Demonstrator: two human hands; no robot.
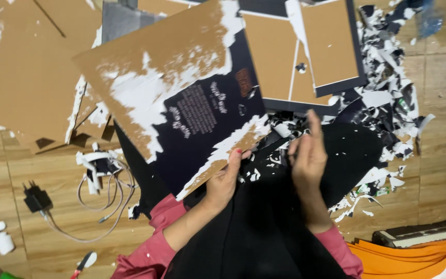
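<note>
Left hand: you are gripping the lower edge of a large cardboard sheet, thumb on top, fingers curled under, and holding it tilted up over your lap. The sheet is showing brown board with torn white patches and a remnant of dark printed paper still stuck across its middle.

Right hand: you are holding it up just beside the sheet's right corner, fingers drawn together and raised. Whether it is pinching a scrap cannot be told from this view.

Sleeves: pink, both forearms are reaching forward over black cloth covering your lap.

Beyond the right hand: a heap of torn black and white paper scraps is lying across the wooden floor, spreading toward the upper right.

Above the hands: a second board, brown with a dark border, is lying flat, partly tucked under the held sheet.

Left of the held sheet: stripped brown boards are resting in an overlapping stack.

Lower left: a black charger with a coiled cable is sitting on the floor, near white scraps.

Lower right: orange sheets are lying stacked at the frame corner.
</note>
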